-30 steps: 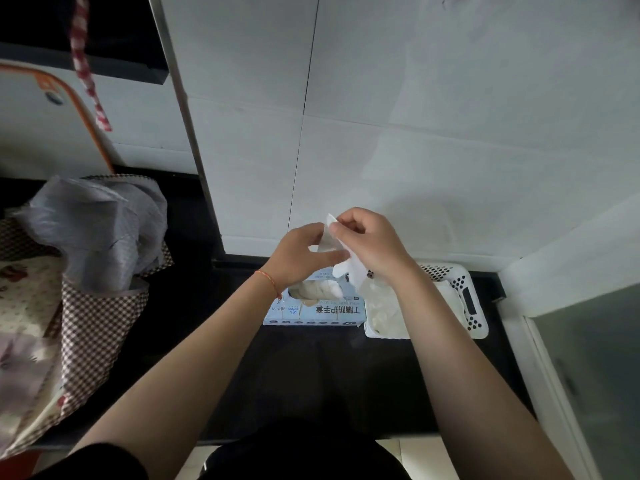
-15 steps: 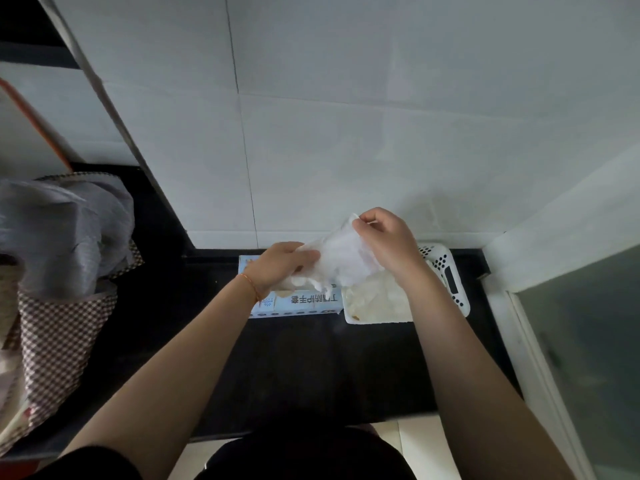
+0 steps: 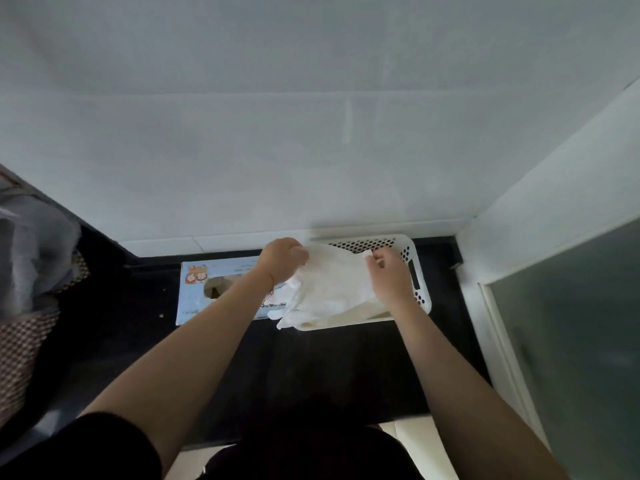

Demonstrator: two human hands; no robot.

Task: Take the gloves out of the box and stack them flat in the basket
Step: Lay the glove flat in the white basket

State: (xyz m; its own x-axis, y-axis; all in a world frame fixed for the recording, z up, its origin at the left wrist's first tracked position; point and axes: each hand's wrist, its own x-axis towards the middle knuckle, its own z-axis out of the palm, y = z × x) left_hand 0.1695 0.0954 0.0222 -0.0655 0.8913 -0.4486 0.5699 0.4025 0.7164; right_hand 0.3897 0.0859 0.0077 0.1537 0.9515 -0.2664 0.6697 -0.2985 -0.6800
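We are spreading a glove (image 3: 332, 282) over the basket (image 3: 420, 271), right of centre frame.
Our left hand (image 3: 282, 259) and right hand (image 3: 388, 275) are pinching its cuff corners; it looks thin, limp and light, best held there.

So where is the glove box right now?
The glove box lies on the dark counter, left of the white basket, partly hidden under the left hand and its forearm.

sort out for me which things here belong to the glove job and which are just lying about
Part of the job:
- glove, pinched by left hand and right hand
- glove box
- white basket

Lying about:
- grey plastic bag
- checked cloth
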